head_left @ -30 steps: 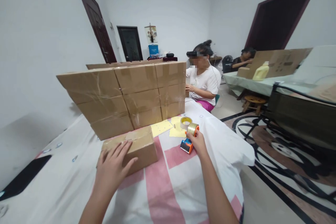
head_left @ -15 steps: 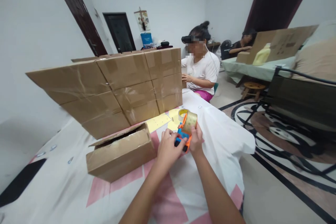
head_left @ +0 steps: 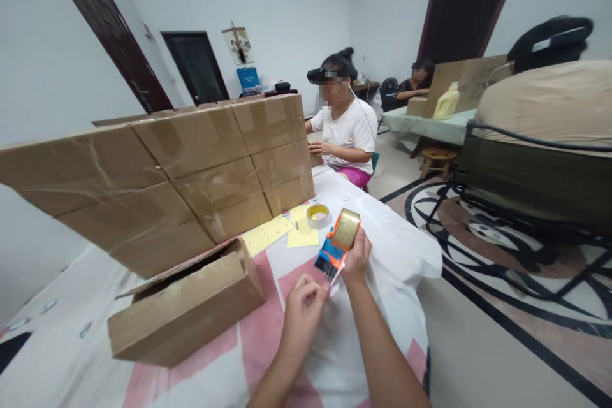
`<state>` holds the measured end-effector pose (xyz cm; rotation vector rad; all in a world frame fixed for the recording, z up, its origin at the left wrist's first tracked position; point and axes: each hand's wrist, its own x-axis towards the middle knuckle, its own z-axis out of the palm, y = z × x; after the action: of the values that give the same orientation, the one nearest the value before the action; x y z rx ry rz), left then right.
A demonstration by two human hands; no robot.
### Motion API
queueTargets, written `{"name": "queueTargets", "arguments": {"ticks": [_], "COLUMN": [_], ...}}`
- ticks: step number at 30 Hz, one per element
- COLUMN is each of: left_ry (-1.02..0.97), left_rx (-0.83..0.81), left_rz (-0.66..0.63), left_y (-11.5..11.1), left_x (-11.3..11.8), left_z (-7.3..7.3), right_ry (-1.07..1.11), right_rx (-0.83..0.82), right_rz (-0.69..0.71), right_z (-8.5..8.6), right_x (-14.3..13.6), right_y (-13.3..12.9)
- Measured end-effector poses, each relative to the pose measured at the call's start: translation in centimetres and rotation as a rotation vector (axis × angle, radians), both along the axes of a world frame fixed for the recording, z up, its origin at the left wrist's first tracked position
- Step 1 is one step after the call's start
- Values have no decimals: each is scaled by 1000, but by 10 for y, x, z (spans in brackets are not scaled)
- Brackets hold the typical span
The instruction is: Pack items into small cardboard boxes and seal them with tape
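Observation:
My right hand (head_left: 357, 256) is wrapped round an orange and blue tape dispenser (head_left: 329, 250) carrying a wide roll of tape (head_left: 346, 228). Just below the dispenser, my left hand (head_left: 305, 304) pinches the loose end of the clear tape (head_left: 333, 287). A separate tape roll (head_left: 318, 215) lies flat on the cloth behind the dispenser. To the left of my hands sits a long cardboard box (head_left: 186, 312), its top flap partly raised over a dark gap.
Stacked cardboard boxes (head_left: 215, 172) stand along the back left of the cloth-covered table (head_left: 382, 229). Behind it sits a person in a white shirt (head_left: 351, 124). Another person's tan-clothed back (head_left: 545, 102) is at the right, near a wooden stool (head_left: 437, 156).
My left hand has moved down from the dispenser and now holds the tape's end. The dispenser has tilted, uncovering the separate roll. The view has shifted right, and the person at right has appeared.

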<state>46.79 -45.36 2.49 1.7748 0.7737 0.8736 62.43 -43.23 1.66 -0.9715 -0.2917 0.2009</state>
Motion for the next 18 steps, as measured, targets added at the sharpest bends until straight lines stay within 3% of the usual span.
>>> {"name": "queueTargets", "arguments": {"ticks": [4, 8, 14, 18], "left_ry": [21, 19, 16, -4], "left_rx": [20, 66, 58, 52], "left_rz": [19, 52, 36, 6], "left_y": [0, 4, 10, 14], "left_x": [-14, -20, -19, -19], "left_z": [-13, -17, -25, -29], "right_ry": [155, 246, 144, 156], "right_rx": [132, 122, 185, 170], "right_rz": [27, 23, 225, 267], "right_z": [2, 5, 18, 21], "right_x": [-2, -9, -17, -19], "right_y": [3, 2, -7, -9]}}
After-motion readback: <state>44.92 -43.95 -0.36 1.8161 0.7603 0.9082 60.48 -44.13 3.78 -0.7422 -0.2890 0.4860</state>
